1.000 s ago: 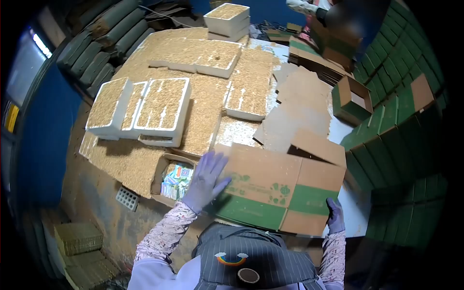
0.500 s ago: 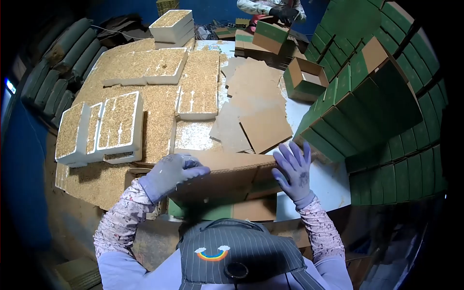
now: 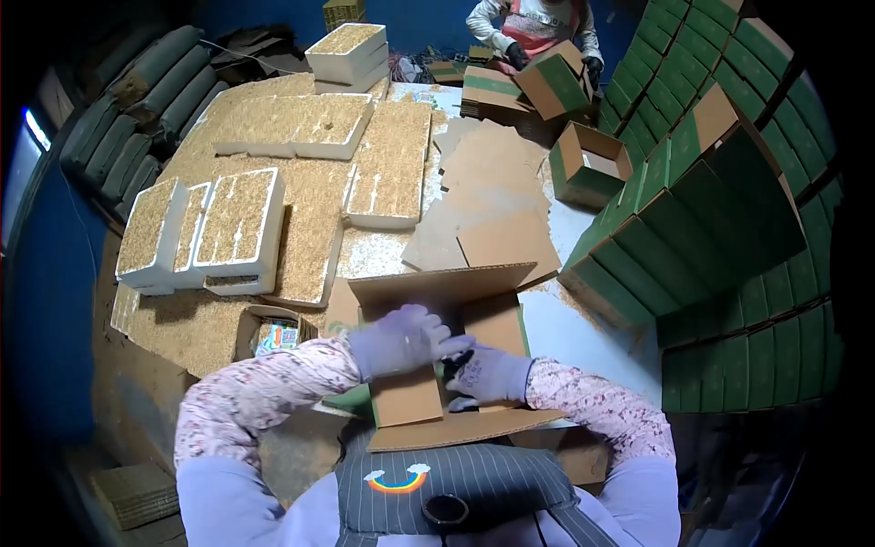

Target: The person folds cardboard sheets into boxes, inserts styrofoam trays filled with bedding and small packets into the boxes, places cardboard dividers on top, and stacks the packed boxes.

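Note:
In front of my body is a brown cardboard box [image 3: 406,397], its flaps spread, with green printing on parts of its outside. My left hand [image 3: 396,342], in a pale purple glove, lies over the left flap with fingers reaching right across the box opening. My right hand [image 3: 492,374], gloved alike, comes in from the right, with its thumb apart from its fingers and a dark patch showing near the fingers. The fingertips of both hands meet or nearly meet over the opening. The inside of the box is mostly hidden by the hands.
White foam trays [image 3: 241,219] filled with tan grains stand at the left. Flat cardboard [image 3: 497,182] lies mid-table. Green boxes [image 3: 684,219] stack up at the right. A small open carton [image 3: 273,333] holds colourful packets. A co-worker [image 3: 538,27] handles a box at the back.
My hands have moved from the box's far upper edge to over its opening. The box has turned and its flaps now stand apart. The co-worker's box has tilted.

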`<action>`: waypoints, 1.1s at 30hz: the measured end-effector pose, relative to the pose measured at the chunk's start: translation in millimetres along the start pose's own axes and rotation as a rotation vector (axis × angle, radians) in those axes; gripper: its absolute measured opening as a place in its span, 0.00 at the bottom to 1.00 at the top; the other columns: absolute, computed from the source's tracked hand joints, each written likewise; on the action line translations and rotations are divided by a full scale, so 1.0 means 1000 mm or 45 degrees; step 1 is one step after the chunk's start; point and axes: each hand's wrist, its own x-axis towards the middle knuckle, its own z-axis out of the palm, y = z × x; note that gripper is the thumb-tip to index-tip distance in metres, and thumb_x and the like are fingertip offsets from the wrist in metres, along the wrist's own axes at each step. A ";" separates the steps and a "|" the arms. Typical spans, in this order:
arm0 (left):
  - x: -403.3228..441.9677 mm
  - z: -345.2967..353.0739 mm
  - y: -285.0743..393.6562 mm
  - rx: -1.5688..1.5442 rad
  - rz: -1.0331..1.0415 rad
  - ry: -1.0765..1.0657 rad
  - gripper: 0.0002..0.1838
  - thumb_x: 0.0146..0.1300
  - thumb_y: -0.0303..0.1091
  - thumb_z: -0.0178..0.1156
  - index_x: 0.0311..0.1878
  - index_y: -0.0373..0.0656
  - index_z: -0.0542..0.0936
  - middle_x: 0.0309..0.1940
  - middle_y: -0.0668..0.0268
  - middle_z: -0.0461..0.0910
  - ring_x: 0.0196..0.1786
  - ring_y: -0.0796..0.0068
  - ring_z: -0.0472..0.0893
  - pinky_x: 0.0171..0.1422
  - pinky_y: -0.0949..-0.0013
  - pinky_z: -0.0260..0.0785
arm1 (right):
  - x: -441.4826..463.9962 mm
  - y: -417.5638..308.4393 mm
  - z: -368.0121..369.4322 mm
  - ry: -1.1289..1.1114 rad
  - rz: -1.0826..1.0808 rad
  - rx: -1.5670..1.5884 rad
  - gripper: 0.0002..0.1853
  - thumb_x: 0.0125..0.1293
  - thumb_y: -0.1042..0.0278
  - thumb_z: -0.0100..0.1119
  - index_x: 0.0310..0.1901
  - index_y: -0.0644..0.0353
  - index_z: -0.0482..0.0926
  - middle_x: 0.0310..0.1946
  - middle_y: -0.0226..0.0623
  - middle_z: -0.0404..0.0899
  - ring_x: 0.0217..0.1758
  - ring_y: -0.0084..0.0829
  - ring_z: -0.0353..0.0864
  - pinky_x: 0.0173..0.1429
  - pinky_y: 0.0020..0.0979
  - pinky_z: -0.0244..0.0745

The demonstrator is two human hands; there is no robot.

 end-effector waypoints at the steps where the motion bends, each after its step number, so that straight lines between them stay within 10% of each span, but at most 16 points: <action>1: 0.006 0.008 -0.006 0.081 0.108 0.167 0.27 0.63 0.30 0.52 0.67 0.55 0.70 0.55 0.65 0.78 0.63 0.61 0.74 0.58 0.59 0.71 | -0.003 -0.007 -0.019 -0.158 0.122 0.150 0.13 0.66 0.60 0.53 0.44 0.59 0.80 0.45 0.42 0.79 0.47 0.43 0.78 0.57 0.41 0.71; 3: 0.003 0.017 -0.012 0.411 -0.273 0.692 0.34 0.58 0.45 0.61 0.69 0.54 0.68 0.68 0.57 0.66 0.69 0.57 0.65 0.71 0.43 0.59 | -0.034 -0.012 -0.043 0.685 -0.008 0.256 0.23 0.55 0.75 0.56 0.56 0.56 0.76 0.54 0.44 0.76 0.58 0.47 0.74 0.65 0.43 0.68; 5: -0.002 0.032 -0.022 0.169 -0.894 0.837 0.45 0.49 0.50 0.70 0.72 0.53 0.65 0.76 0.58 0.53 0.77 0.54 0.52 0.77 0.34 0.38 | -0.090 -0.007 -0.052 0.549 0.344 0.248 0.37 0.46 0.81 0.57 0.64 0.56 0.70 0.62 0.43 0.70 0.67 0.48 0.66 0.74 0.44 0.60; 7: -0.002 0.031 -0.019 0.212 -1.031 0.858 0.45 0.46 0.47 0.73 0.70 0.52 0.67 0.72 0.58 0.59 0.73 0.54 0.59 0.75 0.36 0.45 | -0.128 -0.020 -0.036 0.356 0.576 0.432 0.36 0.48 0.77 0.62 0.65 0.59 0.70 0.63 0.43 0.69 0.67 0.47 0.67 0.73 0.43 0.60; 11: -0.003 -0.001 -0.013 0.318 -0.891 0.802 0.41 0.47 0.44 0.73 0.65 0.45 0.71 0.53 0.59 0.73 0.55 0.59 0.73 0.69 0.48 0.60 | -0.107 -0.002 -0.020 0.875 0.978 1.356 0.43 0.50 0.61 0.74 0.69 0.57 0.65 0.65 0.44 0.64 0.63 0.41 0.71 0.68 0.38 0.66; 14: -0.046 -0.037 0.022 -0.598 -0.537 0.459 0.40 0.51 0.48 0.71 0.65 0.40 0.70 0.57 0.54 0.73 0.60 0.58 0.73 0.71 0.51 0.61 | -0.089 0.013 -0.016 0.875 1.437 1.504 0.49 0.53 0.55 0.75 0.73 0.58 0.58 0.61 0.49 0.65 0.60 0.37 0.74 0.63 0.33 0.71; 19: -0.077 0.031 0.017 -0.160 -0.054 0.422 0.45 0.52 0.63 0.60 0.65 0.38 0.70 0.63 0.50 0.72 0.65 0.54 0.73 0.73 0.52 0.62 | -0.076 0.033 -0.041 0.758 1.108 1.599 0.43 0.69 0.51 0.57 0.77 0.59 0.47 0.76 0.44 0.50 0.75 0.36 0.57 0.76 0.31 0.53; 23: -0.066 0.094 -0.013 -1.401 -1.066 1.283 0.26 0.66 0.46 0.59 0.59 0.36 0.75 0.49 0.45 0.80 0.54 0.48 0.80 0.64 0.53 0.68 | -0.092 0.041 -0.085 1.193 0.447 1.555 0.42 0.67 0.40 0.56 0.74 0.59 0.57 0.71 0.38 0.62 0.72 0.32 0.62 0.74 0.33 0.55; 26: -0.050 0.173 -0.008 -1.238 -1.644 0.665 0.25 0.74 0.49 0.47 0.60 0.36 0.74 0.44 0.42 0.81 0.51 0.44 0.80 0.62 0.54 0.68 | -0.070 0.059 -0.052 0.879 1.364 1.275 0.21 0.77 0.56 0.45 0.63 0.61 0.73 0.59 0.37 0.74 0.64 0.27 0.69 0.67 0.29 0.64; 27: -0.052 0.189 -0.004 -1.166 -1.704 0.529 0.28 0.75 0.52 0.44 0.62 0.37 0.73 0.43 0.42 0.81 0.51 0.43 0.80 0.61 0.54 0.69 | -0.094 0.107 0.038 1.008 0.995 0.795 0.23 0.78 0.53 0.42 0.62 0.64 0.72 0.58 0.38 0.75 0.59 0.28 0.72 0.65 0.29 0.66; 28: -0.066 0.135 0.001 -1.252 -1.739 0.508 0.29 0.74 0.46 0.48 0.71 0.39 0.64 0.53 0.39 0.76 0.56 0.47 0.79 0.66 0.57 0.64 | -0.080 0.090 0.031 1.232 1.242 1.344 0.19 0.79 0.58 0.40 0.54 0.63 0.77 0.51 0.38 0.78 0.57 0.31 0.75 0.63 0.31 0.69; 29: -0.079 0.124 -0.004 -0.894 -1.718 1.116 0.34 0.72 0.46 0.53 0.73 0.37 0.60 0.61 0.41 0.72 0.62 0.52 0.75 0.68 0.59 0.63 | -0.087 0.086 0.022 1.106 0.991 0.856 0.19 0.78 0.59 0.41 0.54 0.63 0.77 0.49 0.36 0.79 0.53 0.30 0.77 0.60 0.30 0.71; 30: -0.101 0.112 -0.026 -1.006 -1.722 1.565 0.38 0.71 0.46 0.54 0.74 0.32 0.54 0.68 0.44 0.64 0.68 0.55 0.69 0.70 0.59 0.61 | -0.085 0.070 0.006 1.186 1.108 1.311 0.19 0.78 0.59 0.41 0.54 0.63 0.78 0.48 0.35 0.79 0.51 0.26 0.77 0.57 0.27 0.72; 33: -0.179 0.087 -0.113 -0.730 -2.144 2.282 0.43 0.73 0.50 0.51 0.75 0.28 0.45 0.73 0.40 0.53 0.75 0.51 0.58 0.76 0.59 0.53 | -0.084 0.060 0.010 1.150 1.227 1.103 0.18 0.77 0.63 0.39 0.57 0.63 0.75 0.50 0.34 0.78 0.50 0.26 0.75 0.57 0.28 0.70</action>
